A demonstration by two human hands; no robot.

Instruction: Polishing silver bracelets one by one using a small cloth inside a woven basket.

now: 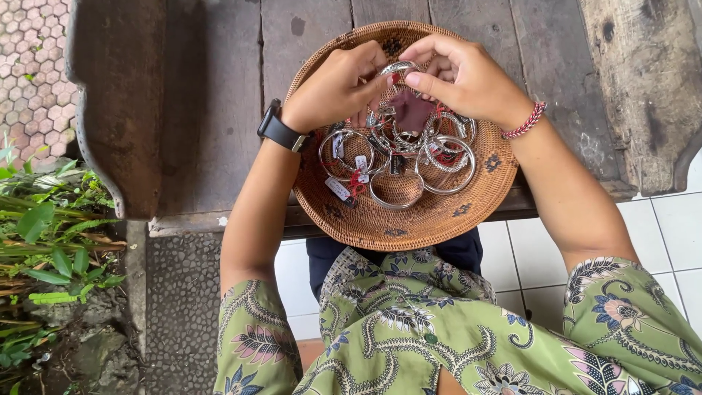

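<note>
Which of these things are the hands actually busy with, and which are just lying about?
In use:
- left hand and right hand, together pinching one silver bangle
- woven basket tray
- heap of tagged silver bangles in it

Lying about:
- wooden bench
- plants
- white floor tiles

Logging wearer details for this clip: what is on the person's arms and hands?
The left wrist carries a black watch with a dark strap. The right wrist has a braided red-and-white bracelet. Both forearms are bare below short green sleeves printed with floral and leaf patterns. The nails look painted red. No gloves or rings are visible.
</note>
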